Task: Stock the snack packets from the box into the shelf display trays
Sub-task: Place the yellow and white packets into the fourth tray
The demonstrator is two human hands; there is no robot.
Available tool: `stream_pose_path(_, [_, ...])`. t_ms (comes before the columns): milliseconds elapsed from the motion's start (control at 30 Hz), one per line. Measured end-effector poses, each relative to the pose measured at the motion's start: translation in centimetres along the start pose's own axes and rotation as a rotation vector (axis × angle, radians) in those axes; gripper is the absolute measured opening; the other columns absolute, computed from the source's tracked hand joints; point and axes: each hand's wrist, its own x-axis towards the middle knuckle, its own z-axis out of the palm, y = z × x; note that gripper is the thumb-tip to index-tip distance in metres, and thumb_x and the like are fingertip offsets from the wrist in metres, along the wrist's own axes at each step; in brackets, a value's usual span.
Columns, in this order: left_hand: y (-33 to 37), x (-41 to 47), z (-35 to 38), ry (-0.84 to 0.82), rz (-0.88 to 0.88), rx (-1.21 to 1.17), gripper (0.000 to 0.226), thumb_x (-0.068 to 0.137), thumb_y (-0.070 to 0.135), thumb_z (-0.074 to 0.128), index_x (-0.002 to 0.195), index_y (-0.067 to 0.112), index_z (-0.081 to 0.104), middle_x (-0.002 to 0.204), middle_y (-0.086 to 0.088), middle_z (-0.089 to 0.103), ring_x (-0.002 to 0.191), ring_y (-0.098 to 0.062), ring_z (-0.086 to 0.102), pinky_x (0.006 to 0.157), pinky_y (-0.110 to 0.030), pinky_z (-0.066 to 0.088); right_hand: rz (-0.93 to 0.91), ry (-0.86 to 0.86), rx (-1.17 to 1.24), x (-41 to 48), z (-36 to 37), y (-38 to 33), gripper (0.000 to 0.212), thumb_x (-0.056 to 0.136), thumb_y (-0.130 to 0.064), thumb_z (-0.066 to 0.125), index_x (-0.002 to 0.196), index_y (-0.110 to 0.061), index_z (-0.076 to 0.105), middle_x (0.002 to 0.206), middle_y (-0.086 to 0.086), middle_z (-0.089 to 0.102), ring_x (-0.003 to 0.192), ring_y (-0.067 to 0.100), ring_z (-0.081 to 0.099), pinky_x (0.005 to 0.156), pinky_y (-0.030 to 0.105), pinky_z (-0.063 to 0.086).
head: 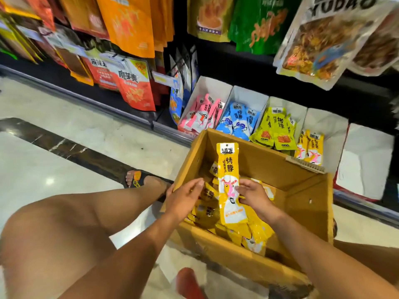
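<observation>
Over box (pixel 269 162), right hand (pixel 255 197) around packet (pixel 228 167)

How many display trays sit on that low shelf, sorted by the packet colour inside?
Pink-packet tray: 1
Blue-packet tray: 1
Lime-packet tray: 1
Yellow-packet tray: 1
Tray showing no packets: 1
Total: 5 trays

Single view, head-worn wide-angle: I look forward and steeply down from a low position over the person's knees. The cardboard box (pixel 226 251) on the floor (pixel 64 137) sits close, filling the lower centre. The lens faces the bottom shelf, with its display trays (pixel 248 93) just beyond the box's far wall and hanging packets (pixel 129 22) bowed along the top edge.
</observation>
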Motion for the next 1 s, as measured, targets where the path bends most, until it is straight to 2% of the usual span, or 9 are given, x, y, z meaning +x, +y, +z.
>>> stream_pose_path(133, [-0.5, 1.0, -0.6, -0.008, -0.019, -0.231, 0.038, 0.083, 0.089, 0.024, 0.094, 0.078, 0.058, 0.115, 0.031, 0.071, 0.125, -0.001, 0.056, 0.124, -0.047, 0.018, -0.034, -0.029, 0.095, -1.2, 3.0, -1.8, 0.016, 0.095, -0.005, 0.064, 0.104, -0.018, 0.068, 0.088, -0.004, 0.074, 0.073, 0.008, 0.067, 0.06, 0.02, 0.052])
stream_pose_path(233, [-0.9, 1.3, -0.4, 0.007, -0.007, -0.373, 0.055, 0.078, 0.095, 0.039, 0.106, 0.058, 0.07, 0.104, 0.025, 0.075, 0.11, -0.006, 0.067, 0.11, -0.049, 0.044, -0.066, -0.075, 0.042, -1.6, 5.1, -2.5, 0.018, 0.094, -0.003, 0.065, 0.101, -0.02, 0.069, 0.082, -0.005, 0.076, 0.071, 0.007, 0.068, 0.059, 0.018, 0.051])
stream_pose_path(333, [-1.0, 1.3, -0.3, 0.001, 0.008, -0.535, 0.053, 0.075, 0.086, 0.062, 0.107, 0.046, 0.075, 0.101, 0.013, 0.079, 0.099, -0.014, 0.075, 0.099, -0.05, 0.055, -0.074, -0.099, -0.013, -1.8, 6.4, -2.6, 0.021, 0.094, -0.003, 0.065, 0.097, -0.023, 0.069, 0.077, -0.007, 0.076, 0.068, 0.003, 0.068, 0.058, 0.018, 0.051])
stream_pose_path(433, [-1.2, 1.5, -0.1, 0.013, -0.016, -0.616, 0.043, 0.074, 0.066, 0.073, 0.108, 0.04, 0.076, 0.104, 0.004, 0.08, 0.098, -0.02, 0.076, 0.097, -0.054, 0.057, -0.068, -0.128, -0.019, -1.8, 6.8, -2.9, 0.02, 0.094, -0.006, 0.066, 0.1, -0.024, 0.07, 0.082, -0.006, 0.077, 0.074, 0.006, 0.069, 0.066, 0.025, 0.054])
stream_pose_path(567, [-1.8, 2.0, 0.2, 0.041, -0.044, -0.658, 0.039, 0.077, 0.059, 0.073, 0.108, 0.036, 0.077, 0.106, 0.002, 0.079, 0.1, -0.023, 0.076, 0.096, -0.057, 0.057, -0.018, -0.081, 0.008, -0.5, 5.7, -1.9, 0.017, 0.096, -0.016, 0.065, 0.112, -0.021, 0.07, 0.1, 0.003, 0.076, 0.085, 0.014, 0.071, 0.074, 0.034, 0.057])
stream_pose_path(667, [-1.8, 1.9, 0.3, 0.069, -0.056, -0.644, 0.037, 0.081, 0.058, 0.07, 0.111, 0.037, 0.075, 0.106, 0.005, 0.079, 0.1, -0.02, 0.076, 0.095, -0.056, 0.057, 0.035, 0.003, -0.054, 1.0, 3.9, -0.3, 0.015, 0.098, -0.016, 0.06, 0.11, -0.02, 0.068, 0.098, 0.003, 0.074, 0.085, 0.016, 0.069, 0.073, 0.034, 0.055])
stream_pose_path(833, [-1.4, 1.7, 0.6, 0.154, -0.051, -0.574, 0.021, 0.092, 0.048, 0.067, 0.108, 0.036, 0.074, 0.101, 0.011, 0.079, 0.094, -0.013, 0.076, 0.089, -0.052, 0.06, 0.051, 0.063, -0.39, 3.8, 1.4, 5.4, 0.014, 0.094, -0.012, 0.064, 0.093, -0.025, 0.069, 0.092, 0.0, 0.07, 0.087, 0.019, 0.065, 0.073, 0.026, 0.045])
stream_pose_path(900, [-1.5, 1.6, 0.9, 0.221, -0.032, -0.531, 0.017, 0.097, 0.045, 0.065, 0.109, 0.037, 0.072, 0.101, 0.014, 0.079, 0.096, -0.01, 0.075, 0.088, -0.05, 0.06, 0.077, 0.029, -0.546, 4.7, 0.8, 8.0, 0.012, 0.092, -0.013, 0.066, 0.102, -0.02, 0.07, 0.098, -0.001, 0.07, 0.095, 0.02, 0.067, 0.072, 0.023, 0.046])
stream_pose_path(1000, [-1.8, 1.5, 1.6, 0.305, -0.012, -0.421, 0.013, 0.097, 0.053, 0.06, 0.107, 0.049, 0.068, 0.101, 0.017, 0.077, 0.097, -0.006, 0.073, 0.087, -0.048, 0.06, 0.1, -0.059, -0.729, 5.0, 0.7, 10.7, 0.03, 0.091, -0.015, 0.067, 0.121, -0.018, 0.068, 0.121, 0.002, 0.069, 0.114, 0.023, 0.065, 0.089, 0.026, 0.049])
